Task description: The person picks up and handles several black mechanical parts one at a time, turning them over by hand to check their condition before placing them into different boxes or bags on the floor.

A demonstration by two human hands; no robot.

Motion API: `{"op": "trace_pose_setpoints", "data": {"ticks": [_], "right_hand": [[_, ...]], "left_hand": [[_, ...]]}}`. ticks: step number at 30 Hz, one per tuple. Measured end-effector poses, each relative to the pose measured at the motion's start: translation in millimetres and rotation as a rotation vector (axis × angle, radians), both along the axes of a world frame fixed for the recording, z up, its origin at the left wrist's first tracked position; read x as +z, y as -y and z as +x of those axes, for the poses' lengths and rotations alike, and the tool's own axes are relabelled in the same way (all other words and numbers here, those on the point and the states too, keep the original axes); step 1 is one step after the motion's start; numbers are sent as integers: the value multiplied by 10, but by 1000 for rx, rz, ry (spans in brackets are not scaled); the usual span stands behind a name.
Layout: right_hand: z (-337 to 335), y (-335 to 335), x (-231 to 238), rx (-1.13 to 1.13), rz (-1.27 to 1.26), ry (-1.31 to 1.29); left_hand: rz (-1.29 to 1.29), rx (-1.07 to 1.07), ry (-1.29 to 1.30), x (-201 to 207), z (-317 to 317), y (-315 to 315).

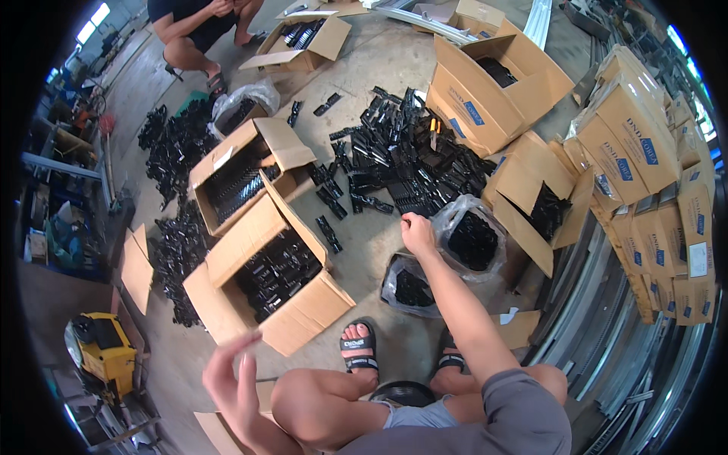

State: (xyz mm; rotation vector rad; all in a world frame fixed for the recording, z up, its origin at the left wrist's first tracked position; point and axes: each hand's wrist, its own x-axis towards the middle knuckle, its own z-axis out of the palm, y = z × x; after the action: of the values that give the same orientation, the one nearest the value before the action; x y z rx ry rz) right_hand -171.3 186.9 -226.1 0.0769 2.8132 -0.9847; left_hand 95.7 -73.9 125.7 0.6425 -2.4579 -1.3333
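Observation:
My right hand [418,233] reaches forward to the near edge of a pile of black parts [413,155] on the floor. Its fingers are closed; what they hold, if anything, is hidden. My left hand [233,379] is raised beside my left knee, with its fingers apart and nothing in them. Just ahead of it stands an open cardboard box [307,322] filled with black parts. By my right forearm are a clear plastic bag [497,265] and a smaller lined container [390,284], both holding small black pieces. An orange-handled tool [434,133] lies on the pile.
Another open box [284,144] of black parts stands at left, beside heaped black parts [178,152]. A large carton [485,114] stands at far right, near stacked cartons [629,144] and metal profiles [591,326]. A person [193,34] squats far left. A yellow machine [114,356] is at left.

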Motion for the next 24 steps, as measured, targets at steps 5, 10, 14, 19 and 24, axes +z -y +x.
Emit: {"op": "trace_pose_setpoints", "data": {"ticks": [5,10,14,19,24], "right_hand": [[-327,166,-453,-36,182,-114],[-495,233,-619,81,377,-303],[-521,311,-603,135,503,-331],[-524,404,-577,130,615,-295],[-512,470,-548,228,691,-284]], "left_hand": [[385,-81,-16,137,209,-776],[167,-357,237,212,-204,-871],[107,-469,159,202,-311,-827],[58,-519,203,231,-369,-796],[130,-462,175,239,-355,-796]]}}
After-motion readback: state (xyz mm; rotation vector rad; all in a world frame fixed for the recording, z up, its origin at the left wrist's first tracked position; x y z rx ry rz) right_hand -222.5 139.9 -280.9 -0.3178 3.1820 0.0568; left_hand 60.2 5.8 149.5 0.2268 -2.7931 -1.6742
